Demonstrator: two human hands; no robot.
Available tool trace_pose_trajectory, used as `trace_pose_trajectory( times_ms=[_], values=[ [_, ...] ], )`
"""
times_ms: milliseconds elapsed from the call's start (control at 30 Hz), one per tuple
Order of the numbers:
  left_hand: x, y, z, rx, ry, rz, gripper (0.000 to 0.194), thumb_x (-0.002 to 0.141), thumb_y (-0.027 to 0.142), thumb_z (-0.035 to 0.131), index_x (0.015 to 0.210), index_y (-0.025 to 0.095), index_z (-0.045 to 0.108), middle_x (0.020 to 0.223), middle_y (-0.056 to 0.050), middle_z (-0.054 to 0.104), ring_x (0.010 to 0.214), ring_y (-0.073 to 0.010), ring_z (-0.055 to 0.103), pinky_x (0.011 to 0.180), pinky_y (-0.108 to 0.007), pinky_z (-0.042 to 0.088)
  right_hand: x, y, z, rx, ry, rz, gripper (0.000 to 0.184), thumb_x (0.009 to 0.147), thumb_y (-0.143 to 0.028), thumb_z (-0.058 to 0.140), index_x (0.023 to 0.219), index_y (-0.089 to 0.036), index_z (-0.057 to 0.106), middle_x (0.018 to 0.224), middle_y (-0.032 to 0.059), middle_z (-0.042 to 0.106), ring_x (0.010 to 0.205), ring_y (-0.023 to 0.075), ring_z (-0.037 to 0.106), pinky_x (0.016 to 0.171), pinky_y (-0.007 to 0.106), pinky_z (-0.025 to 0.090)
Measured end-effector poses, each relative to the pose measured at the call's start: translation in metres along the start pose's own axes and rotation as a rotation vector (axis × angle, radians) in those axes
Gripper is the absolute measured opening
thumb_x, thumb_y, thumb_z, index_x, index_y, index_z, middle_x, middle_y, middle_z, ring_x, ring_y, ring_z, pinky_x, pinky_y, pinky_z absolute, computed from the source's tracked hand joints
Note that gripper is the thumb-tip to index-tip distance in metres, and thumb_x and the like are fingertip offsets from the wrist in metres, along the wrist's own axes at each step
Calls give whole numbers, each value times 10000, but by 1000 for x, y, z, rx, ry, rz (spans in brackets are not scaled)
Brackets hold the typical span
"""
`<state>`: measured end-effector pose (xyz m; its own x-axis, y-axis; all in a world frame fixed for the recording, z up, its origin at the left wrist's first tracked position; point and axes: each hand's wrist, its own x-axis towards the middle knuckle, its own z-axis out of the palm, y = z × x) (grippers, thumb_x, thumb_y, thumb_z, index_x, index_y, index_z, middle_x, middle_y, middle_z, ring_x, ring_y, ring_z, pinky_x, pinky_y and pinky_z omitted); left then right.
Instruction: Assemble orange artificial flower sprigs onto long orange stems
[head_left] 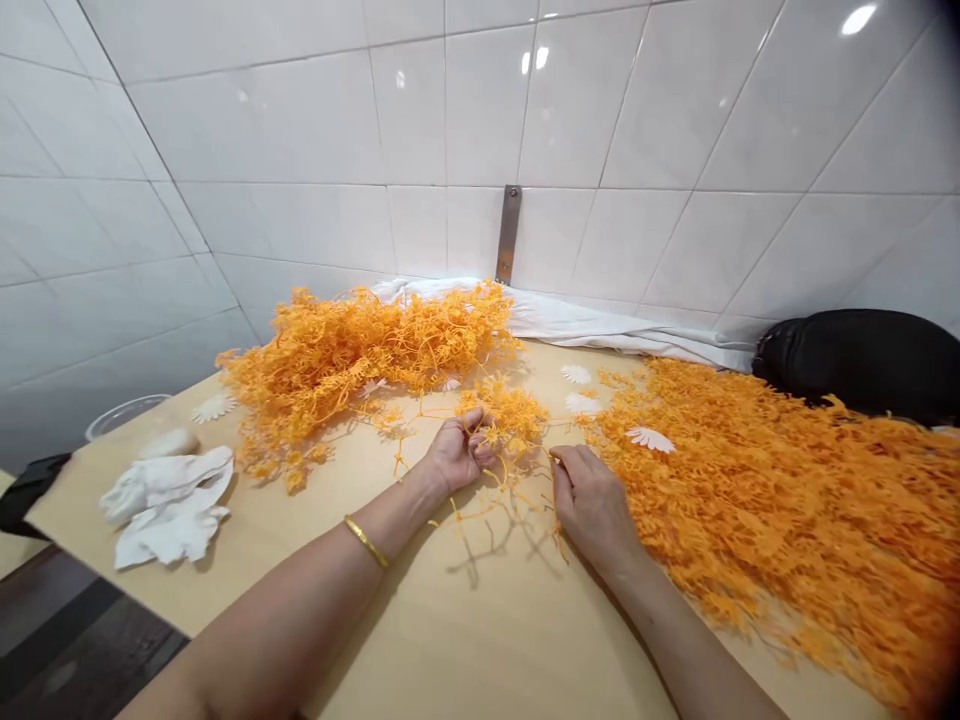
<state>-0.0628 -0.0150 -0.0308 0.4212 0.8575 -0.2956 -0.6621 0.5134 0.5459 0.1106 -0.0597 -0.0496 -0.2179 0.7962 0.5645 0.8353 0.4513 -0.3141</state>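
Tiled wall [480, 110] bounds the wooden table [480, 640]; left hand [457, 452] and right hand [589, 505], just apart, pinch orange strands [510, 480].

Left hand [459, 452] partly hidden in orange strands [510, 420]; strand heap [780, 530] cut off at right edge; material unresolved.

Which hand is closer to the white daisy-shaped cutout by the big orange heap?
Right hand: it sits just below and left of the white daisy-shaped cutout. The left hand is farther away, left of the right hand, among orange strands.
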Motion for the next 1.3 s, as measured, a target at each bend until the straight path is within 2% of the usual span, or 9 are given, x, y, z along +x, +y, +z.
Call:
trace_pose_trajectory(
  times_ms=[167,300,433,533,767,933,1133,1233,1300],
  values=[
    [-3,2,1,7,-63,18,428,761,487,404,472,172,382,349,49,206,316,-78,228,340,-193,164,0,-11,-9,-53,87,-86,230,772,-118,406,965,-157,524,872,92,504,828,212,480,723,337,402],
    [-4,-3,1,63,-109,-1,417,755,490,429,493,168,402,346,55,226,317,-69,256,358,-190,212,1,-19,-16,50,188,-117,242,788,-99,371,968,-158,521,910,99,515,883,210,476,775,355,395],
    [-3,-10,1,184,-170,11,329,749,446,476,606,150,500,374,61,280,347,-65,331,389,-186,282,1,-26,-10,237,76,-49,169,819,-225,419,940,-177,526,868,80,552,838,198,500,740,345,412],
    [-3,-16,2,260,-204,71,290,733,411,514,640,136,524,417,44,361,383,-67,382,427,-197,338,1,-29,-3,332,-3,43,217,803,-310,465,956,-174,537,873,81,563,829,196,513,728,337,423],
    [-5,-20,4,442,-305,137,227,715,347,569,654,136,512,461,20,452,422,-86,464,465,-212,360,3,-30,-2,438,-11,172,199,801,-281,449,933,-179,557,846,71,585,804,189,536,725,321,418],
    [-9,-24,12,456,-239,118,270,619,326,665,598,141,469,484,13,498,406,-72,462,464,-207,354,5,-28,-1,481,-20,210,218,781,-295,489,963,-185,539,867,59,595,804,180,542,727,303,414],
    [-7,-18,10,456,-188,115,397,715,530,476,621,145,503,373,28,415,385,-108,462,469,-233,365,7,-20,-4,349,65,184,175,837,-257,379,862,-190,539,791,45,585,737,175,530,671,288,388],
    [-8,-16,8,424,-198,135,507,731,606,362,642,137,530,335,39,355,396,-110,461,487,-227,366,7,-20,-7,190,63,72,179,844,-248,367,846,-181,533,767,46,559,739,178,492,670,300,356],
    [-10,-17,8,434,-232,133,497,717,604,396,662,131,540,371,24,408,424,-114,477,491,-228,368,5,-23,-8,39,27,-37,180,839,-231,372,828,-174,542,752,51,539,738,182,462,674,311,334]
  ],
)
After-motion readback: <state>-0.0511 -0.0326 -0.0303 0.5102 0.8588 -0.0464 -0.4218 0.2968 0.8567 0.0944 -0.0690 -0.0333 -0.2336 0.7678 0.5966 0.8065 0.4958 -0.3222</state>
